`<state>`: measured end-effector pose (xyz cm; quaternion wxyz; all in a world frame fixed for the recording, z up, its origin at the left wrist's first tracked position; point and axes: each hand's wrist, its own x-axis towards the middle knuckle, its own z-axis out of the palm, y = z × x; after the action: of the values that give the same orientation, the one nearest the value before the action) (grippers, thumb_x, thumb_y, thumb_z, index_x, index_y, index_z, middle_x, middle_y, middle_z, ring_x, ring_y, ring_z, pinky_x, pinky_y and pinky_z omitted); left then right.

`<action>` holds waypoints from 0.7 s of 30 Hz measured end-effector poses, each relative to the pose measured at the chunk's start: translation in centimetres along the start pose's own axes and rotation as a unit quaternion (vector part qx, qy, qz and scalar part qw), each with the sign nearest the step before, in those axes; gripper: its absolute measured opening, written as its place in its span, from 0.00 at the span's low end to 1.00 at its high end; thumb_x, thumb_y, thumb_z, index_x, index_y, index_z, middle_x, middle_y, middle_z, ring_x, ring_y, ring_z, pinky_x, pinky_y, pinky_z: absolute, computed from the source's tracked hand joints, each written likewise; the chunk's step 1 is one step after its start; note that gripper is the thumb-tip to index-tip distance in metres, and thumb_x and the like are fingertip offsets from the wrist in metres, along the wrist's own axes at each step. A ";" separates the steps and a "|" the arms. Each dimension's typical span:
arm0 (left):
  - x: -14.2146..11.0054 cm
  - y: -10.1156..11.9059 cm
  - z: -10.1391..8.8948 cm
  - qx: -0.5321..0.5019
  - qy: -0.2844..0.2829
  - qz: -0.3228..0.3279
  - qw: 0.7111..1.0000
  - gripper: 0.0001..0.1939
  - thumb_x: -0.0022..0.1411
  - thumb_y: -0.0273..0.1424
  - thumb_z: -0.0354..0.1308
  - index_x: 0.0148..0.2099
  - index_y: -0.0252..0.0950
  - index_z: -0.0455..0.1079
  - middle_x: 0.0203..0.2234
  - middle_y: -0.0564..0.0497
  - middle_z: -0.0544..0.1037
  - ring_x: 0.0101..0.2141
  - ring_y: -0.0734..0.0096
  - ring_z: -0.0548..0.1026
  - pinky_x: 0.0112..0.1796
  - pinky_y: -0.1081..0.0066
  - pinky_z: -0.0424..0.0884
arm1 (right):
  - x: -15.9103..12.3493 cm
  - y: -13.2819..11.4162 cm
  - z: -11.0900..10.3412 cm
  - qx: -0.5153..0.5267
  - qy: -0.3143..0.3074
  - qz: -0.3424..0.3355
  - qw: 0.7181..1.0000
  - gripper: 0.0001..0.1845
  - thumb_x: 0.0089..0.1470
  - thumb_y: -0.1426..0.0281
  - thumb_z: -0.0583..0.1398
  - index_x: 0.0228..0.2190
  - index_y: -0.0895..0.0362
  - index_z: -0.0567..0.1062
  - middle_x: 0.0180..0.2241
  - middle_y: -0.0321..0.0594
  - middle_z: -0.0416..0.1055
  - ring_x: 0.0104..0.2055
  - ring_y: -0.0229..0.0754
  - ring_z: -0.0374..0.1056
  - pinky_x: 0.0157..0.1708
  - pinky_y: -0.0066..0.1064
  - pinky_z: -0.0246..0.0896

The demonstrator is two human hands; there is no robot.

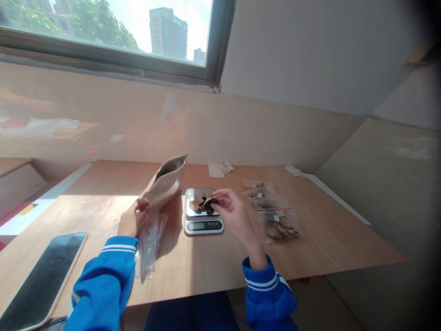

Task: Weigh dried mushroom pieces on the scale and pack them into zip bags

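My left hand [130, 221] is closed on the lower end of a brown paper bag [164, 189], tilted with its mouth gaping up and to the right. Under that hand lie clear zip bags [151, 243] with red seal strips. Several tan and dark dried slices [195, 205] rest on the plate of a small white kitchen scale [204, 226]. Over the plate's right side, my right hand [234, 214] pinches a dark dried slice [210, 205] between thumb and fingers. The scale's display is too small to read.
Right of the scale lie clear zip bags [279, 224] with dried pieces in them. A large phone or tablet [44, 280] lies at the left. Crumpled papers [220, 169] lie along the back of the wooden table [330, 234], below a tiled wall and window.
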<state>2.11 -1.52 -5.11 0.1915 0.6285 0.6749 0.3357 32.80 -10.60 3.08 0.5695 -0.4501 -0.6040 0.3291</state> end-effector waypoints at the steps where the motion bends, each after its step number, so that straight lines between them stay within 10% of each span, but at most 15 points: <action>1: 0.0 0.2 0.0 0.008 0.002 -0.015 1.000 0.24 0.55 0.47 0.52 0.46 0.36 0.72 0.33 0.44 0.80 0.33 0.61 0.78 0.34 0.70 0.70 | -0.2 1.1 -0.2 -0.015 0.016 0.012 1.000 0.11 0.52 0.69 0.62 0.40 0.54 0.72 0.38 0.38 0.75 0.40 0.40 0.71 0.41 0.31 0.67; 10: -0.2 0.9 -0.3 0.020 0.022 -0.031 0.999 0.20 0.56 0.44 0.52 0.44 0.36 0.70 0.29 0.47 0.79 0.33 0.62 0.78 0.34 0.71 0.70 | -1.5 7.7 0.0 -0.222 0.045 0.007 0.974 0.08 0.54 0.69 0.59 0.36 0.54 0.77 0.35 0.40 0.69 0.34 0.41 0.66 0.38 0.34 0.63; 21: -0.2 1.0 -0.4 0.011 0.015 -0.049 0.999 0.20 0.56 0.44 0.52 0.44 0.35 0.71 0.33 0.45 0.80 0.35 0.61 0.78 0.37 0.70 0.71 | 0.4 9.7 1.2 -0.295 0.109 -0.021 0.949 0.09 0.54 0.72 0.58 0.39 0.55 0.73 0.37 0.41 0.67 0.39 0.44 0.65 0.41 0.35 0.60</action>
<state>2.59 -1.84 -4.24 0.1905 0.5917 0.7115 0.3278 33.28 -6.37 -5.76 0.4803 -0.6180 -0.6181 0.0732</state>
